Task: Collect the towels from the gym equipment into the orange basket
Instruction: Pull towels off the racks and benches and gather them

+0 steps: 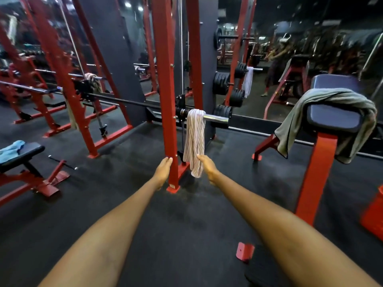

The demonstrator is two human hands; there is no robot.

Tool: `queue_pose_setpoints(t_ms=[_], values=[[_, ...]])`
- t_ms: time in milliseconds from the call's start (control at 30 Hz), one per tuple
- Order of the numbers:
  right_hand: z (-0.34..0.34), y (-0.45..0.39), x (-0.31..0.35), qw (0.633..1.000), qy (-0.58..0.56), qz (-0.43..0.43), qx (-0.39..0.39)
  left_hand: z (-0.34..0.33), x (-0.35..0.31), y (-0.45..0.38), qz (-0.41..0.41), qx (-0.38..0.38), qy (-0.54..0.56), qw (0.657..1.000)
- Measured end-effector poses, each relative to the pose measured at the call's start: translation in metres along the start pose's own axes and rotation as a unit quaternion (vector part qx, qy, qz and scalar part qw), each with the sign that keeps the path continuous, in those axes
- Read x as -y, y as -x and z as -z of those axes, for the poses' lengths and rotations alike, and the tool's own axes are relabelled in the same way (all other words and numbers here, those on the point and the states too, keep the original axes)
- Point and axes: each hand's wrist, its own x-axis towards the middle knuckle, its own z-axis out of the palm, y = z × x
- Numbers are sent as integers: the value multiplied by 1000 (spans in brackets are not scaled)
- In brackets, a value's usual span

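Red rack post (pixel 165 90) separates open left hand (pixel 163 169) from right hand (pixel 207 165) touching striped towel (pixel 193 139).

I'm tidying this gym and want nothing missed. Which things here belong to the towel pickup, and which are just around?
Belongs to the job:
striped towel on the barbell sleeve
grey towel over the padded bench
blue towel on the flat bench
right hand reaching the striped towel

Just around:
weight plates
red bracket on the floor

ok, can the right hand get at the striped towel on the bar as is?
Probably yes. The right hand is already at the lower end of the striped towel, which hangs free off the barbell sleeve. The red upright stands to its left, not between.
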Motion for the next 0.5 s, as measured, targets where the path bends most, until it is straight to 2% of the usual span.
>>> queue_pose_setpoints(t_ms=[200, 367, 500], values=[[14, -131, 31, 999, 9, 0, -39, -29, -28, -150, -2, 18, -4, 1000], [25, -222, 39, 999, -28, -18, -40, -64, -32, -241, 3, 66, -30, 997], [34, -311, 44, 999, -24, -29, -38, -87, -30, -322, 8, 73, -61, 995]])
